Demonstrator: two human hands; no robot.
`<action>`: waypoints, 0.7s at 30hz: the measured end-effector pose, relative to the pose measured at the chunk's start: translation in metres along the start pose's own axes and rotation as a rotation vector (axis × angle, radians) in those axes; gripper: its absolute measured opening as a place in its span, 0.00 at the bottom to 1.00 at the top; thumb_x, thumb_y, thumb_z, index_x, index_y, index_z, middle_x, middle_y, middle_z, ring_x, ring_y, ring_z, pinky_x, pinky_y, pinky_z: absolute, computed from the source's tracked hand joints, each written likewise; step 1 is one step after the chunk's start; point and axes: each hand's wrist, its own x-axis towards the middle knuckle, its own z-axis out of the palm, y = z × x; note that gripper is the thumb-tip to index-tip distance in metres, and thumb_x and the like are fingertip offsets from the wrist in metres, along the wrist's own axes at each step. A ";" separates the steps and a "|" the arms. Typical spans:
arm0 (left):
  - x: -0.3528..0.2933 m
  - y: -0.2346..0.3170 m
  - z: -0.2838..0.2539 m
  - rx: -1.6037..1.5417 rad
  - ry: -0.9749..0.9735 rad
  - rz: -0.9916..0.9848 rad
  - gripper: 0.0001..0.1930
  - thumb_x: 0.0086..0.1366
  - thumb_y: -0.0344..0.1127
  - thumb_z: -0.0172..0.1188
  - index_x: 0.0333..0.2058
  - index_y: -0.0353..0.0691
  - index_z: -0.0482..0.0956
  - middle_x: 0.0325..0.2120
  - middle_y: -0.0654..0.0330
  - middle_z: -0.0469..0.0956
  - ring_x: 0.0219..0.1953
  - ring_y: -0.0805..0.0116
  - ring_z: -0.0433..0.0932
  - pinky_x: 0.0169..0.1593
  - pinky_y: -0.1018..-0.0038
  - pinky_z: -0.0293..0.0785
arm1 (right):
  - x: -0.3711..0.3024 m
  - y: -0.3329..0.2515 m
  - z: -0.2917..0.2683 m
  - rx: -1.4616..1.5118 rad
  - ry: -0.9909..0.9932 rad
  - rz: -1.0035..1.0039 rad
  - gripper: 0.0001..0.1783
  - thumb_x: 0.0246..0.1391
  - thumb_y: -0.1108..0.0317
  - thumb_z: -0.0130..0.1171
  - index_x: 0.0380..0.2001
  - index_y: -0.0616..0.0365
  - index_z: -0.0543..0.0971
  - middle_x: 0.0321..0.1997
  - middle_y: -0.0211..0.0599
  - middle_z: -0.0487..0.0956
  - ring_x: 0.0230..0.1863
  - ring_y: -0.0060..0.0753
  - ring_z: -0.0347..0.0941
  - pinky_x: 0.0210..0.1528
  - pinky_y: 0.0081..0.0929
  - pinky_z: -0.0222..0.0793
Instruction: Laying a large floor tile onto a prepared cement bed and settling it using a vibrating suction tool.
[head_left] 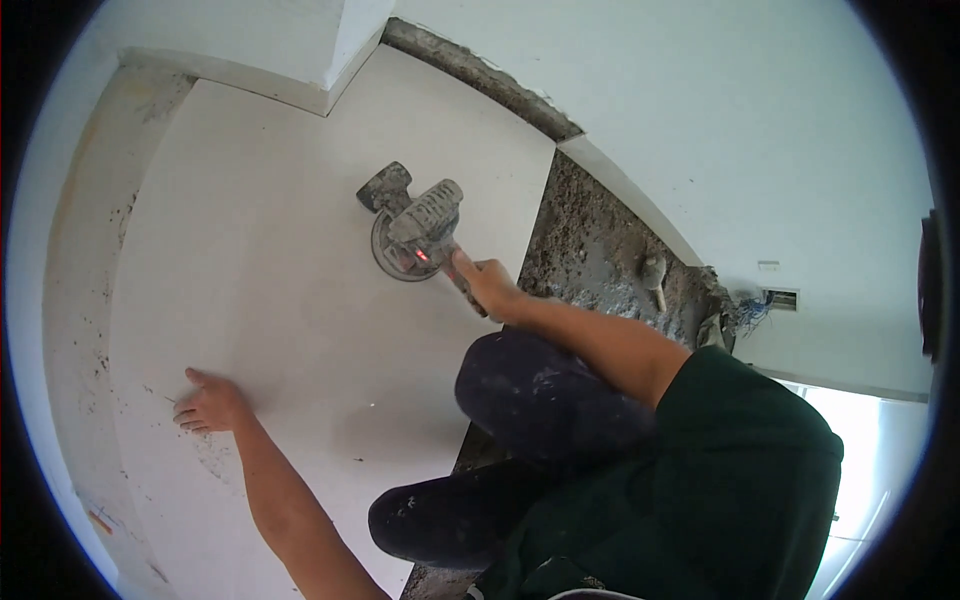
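A dusty grey cordless tile vibrator (415, 225) with a round suction base stands on a large pale floor tile (300, 330). Its handle is gripped by my right hand (488, 285), the fingers wrapped round it. A small red light glows on its body. Off to the left, my left hand (212, 402) rests on the tile with its fingers stretched out and nothing in them. Both my knees are on or just over the tile's near right edge.
Rough wet mortar (600, 240) borders the tile on the right, with a trowel-like tool (654, 280) lying on it. A bare gap (480, 75) runs along the far wall. A white wall corner (325, 95) juts in. Wires hang from a wall box (782, 299).
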 end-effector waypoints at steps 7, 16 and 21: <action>-0.001 -0.002 0.005 -0.030 -0.027 -0.011 0.52 0.68 0.72 0.35 0.66 0.20 0.50 0.69 0.32 0.46 0.73 0.39 0.44 0.73 0.50 0.41 | 0.037 -0.091 0.032 0.424 0.181 0.067 0.41 0.53 0.23 0.49 0.15 0.53 0.70 0.14 0.30 0.68 0.13 0.28 0.62 0.16 0.34 0.57; 0.000 0.001 -0.003 -0.037 -0.074 -0.020 0.52 0.68 0.71 0.35 0.67 0.21 0.47 0.70 0.34 0.44 0.74 0.41 0.41 0.73 0.52 0.38 | 0.070 -0.132 -0.005 0.366 0.072 0.092 0.42 0.51 0.21 0.48 0.15 0.53 0.66 0.15 0.29 0.65 0.13 0.28 0.60 0.16 0.35 0.56; 0.000 0.003 -0.007 -0.032 -0.080 -0.035 0.51 0.69 0.71 0.35 0.68 0.22 0.46 0.71 0.36 0.43 0.74 0.43 0.41 0.74 0.53 0.37 | 0.073 -0.134 -0.002 0.359 0.100 0.063 0.41 0.52 0.21 0.47 0.15 0.52 0.67 0.15 0.29 0.66 0.13 0.28 0.60 0.16 0.35 0.57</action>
